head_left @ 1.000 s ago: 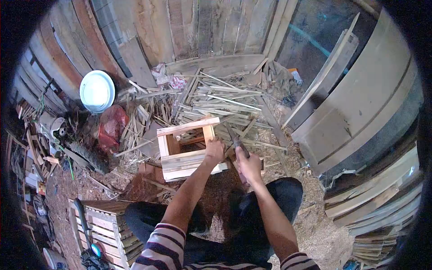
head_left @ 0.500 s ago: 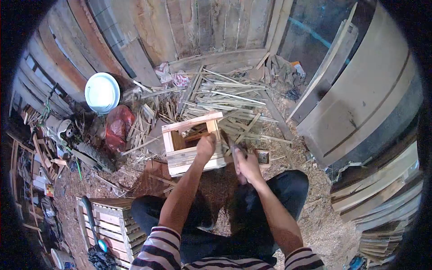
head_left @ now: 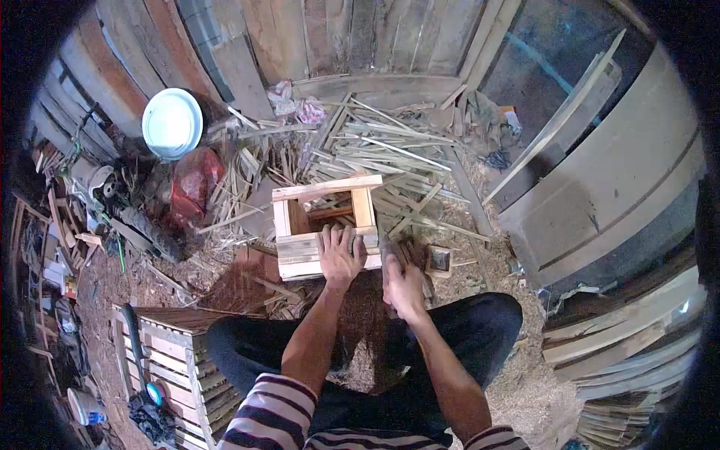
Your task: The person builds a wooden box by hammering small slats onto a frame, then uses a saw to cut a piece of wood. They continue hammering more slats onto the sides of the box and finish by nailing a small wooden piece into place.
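A small wooden crate [head_left: 294, 251] of pale slats sits in front of me, with a square opening in its upper face. My left hand [head_left: 341, 259] lies on the near slats with its fingers spread. Just right of the crate, my right hand [head_left: 403, 286] is wrapped round a dark, elongated tool [head_left: 387, 251]. Its upper end is beside the crate's right side, and its exact kind cannot be made out. A small square wooden box [head_left: 439, 260] with dark contents stands right of this hand.
Loose wood strips [head_left: 390, 150] are heaped behind the crate. A slatted crate [head_left: 161, 349] stands at lower left, with a dark-handled object [head_left: 133, 337] against it. A white basin [head_left: 172, 124], a red bag [head_left: 196, 184] and a large panel [head_left: 600, 180] surround the work area.
My left hand has left the right edge of the opening and now lies flat on the near slats. My right hand, still gripping the tool, has shifted slightly. The whole view has tilted a little.
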Action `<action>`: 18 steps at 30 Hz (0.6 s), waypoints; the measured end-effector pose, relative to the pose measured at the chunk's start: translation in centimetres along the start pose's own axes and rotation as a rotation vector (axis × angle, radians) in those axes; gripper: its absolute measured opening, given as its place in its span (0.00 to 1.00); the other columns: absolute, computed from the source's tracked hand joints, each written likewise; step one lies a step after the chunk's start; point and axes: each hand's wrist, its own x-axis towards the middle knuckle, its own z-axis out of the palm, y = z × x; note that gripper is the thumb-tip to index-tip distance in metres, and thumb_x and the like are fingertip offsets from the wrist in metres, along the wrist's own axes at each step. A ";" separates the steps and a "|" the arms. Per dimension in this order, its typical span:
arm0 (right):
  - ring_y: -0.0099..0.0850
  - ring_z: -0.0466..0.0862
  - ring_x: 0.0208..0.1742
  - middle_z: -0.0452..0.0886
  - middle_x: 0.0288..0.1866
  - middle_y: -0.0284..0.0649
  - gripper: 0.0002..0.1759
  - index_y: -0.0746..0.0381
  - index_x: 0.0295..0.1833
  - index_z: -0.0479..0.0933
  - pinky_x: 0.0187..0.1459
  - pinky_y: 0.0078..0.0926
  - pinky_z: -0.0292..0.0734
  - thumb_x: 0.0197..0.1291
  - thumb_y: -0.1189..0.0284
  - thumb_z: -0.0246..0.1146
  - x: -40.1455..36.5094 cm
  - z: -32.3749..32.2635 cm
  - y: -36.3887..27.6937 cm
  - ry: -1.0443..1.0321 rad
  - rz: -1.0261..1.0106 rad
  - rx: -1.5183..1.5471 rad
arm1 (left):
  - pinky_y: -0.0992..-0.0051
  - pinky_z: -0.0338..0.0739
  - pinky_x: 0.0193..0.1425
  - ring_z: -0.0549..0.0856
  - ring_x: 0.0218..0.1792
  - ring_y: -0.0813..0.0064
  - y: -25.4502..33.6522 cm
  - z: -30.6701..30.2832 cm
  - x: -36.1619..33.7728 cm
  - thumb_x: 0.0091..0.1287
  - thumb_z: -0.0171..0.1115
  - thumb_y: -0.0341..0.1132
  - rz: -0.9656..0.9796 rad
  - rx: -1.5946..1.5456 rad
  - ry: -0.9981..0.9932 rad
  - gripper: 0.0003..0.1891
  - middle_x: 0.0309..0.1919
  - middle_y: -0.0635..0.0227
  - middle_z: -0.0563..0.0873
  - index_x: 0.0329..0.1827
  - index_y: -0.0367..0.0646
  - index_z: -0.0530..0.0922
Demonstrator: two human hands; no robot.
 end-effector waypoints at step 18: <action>0.60 0.82 0.34 0.80 0.25 0.59 0.30 0.74 0.33 0.78 0.39 0.49 0.76 0.67 0.53 0.51 -2.4 -0.4 -5.6 0.038 -0.186 -0.370 | 0.50 0.52 0.72 0.68 0.63 0.55 -0.6 0.1 -0.2 0.68 0.51 0.49 0.031 -0.024 0.101 0.23 0.53 0.58 0.75 0.60 0.46 0.74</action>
